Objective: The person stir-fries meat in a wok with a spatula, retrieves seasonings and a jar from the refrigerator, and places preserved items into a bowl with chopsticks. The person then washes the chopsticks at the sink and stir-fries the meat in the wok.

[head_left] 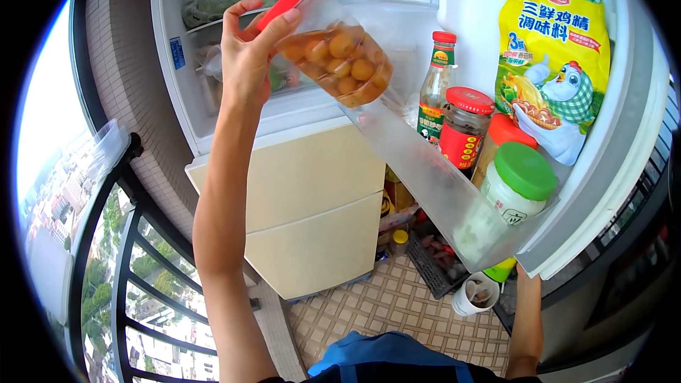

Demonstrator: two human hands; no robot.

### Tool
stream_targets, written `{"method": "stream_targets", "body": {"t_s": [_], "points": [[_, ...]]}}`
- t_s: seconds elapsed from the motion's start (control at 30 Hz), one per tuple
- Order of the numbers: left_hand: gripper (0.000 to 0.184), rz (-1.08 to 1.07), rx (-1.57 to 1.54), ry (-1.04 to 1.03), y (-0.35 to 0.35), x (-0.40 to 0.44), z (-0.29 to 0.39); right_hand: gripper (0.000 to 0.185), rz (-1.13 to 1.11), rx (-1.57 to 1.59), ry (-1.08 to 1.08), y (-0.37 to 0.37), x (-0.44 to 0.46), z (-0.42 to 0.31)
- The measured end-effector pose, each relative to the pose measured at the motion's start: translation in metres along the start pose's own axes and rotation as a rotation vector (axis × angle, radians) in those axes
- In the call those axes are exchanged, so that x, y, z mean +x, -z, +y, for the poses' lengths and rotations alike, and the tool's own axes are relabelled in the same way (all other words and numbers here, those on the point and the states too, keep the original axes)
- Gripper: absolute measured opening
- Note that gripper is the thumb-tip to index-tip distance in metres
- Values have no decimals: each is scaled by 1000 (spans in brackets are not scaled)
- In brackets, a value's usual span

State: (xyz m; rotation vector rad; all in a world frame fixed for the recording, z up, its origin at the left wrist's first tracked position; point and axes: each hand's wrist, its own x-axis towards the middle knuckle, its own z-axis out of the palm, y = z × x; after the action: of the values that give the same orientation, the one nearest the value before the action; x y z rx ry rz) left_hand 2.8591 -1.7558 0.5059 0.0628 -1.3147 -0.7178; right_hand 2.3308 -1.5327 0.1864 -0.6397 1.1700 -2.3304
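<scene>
The left hand (245, 53) grips the red lid (285, 6) of a clear jar (340, 60), holding it tilted in front of the open fridge (312, 181), with round yellow-brown pieces in the liquid inside. Down by the lower corner of the fridge door (474, 35), the right hand (523, 274) is mostly hidden, so I can't tell whether it's grasping anything. The door shelf (425, 177) carries a sauce bottle (434, 89) and a green-lidded jar (521, 184).
</scene>
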Motion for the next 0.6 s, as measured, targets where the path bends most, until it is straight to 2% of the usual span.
{"method": "stream_targets", "body": {"t_s": [0.13,0.2,0.23,0.27,0.33,0.6], "points": [[66,128,141,103,28,-7,11,44,-12,6,16,-8,0,2],[58,263,283,232,31,-16,11,44,-19,1,18,-11,6,4],[66,298,316,254,36,-20,13,44,-17,0,26,-15,3,4],[66,315,338,258,40,-25,17,44,-19,1,33,-18,0,5],[79,357,423,301,43,-34,25,44,-15,-1,52,-24,-10,4],[81,367,611,394,56,-87,91,45,-30,-63,167,-45,-94,5]]}}
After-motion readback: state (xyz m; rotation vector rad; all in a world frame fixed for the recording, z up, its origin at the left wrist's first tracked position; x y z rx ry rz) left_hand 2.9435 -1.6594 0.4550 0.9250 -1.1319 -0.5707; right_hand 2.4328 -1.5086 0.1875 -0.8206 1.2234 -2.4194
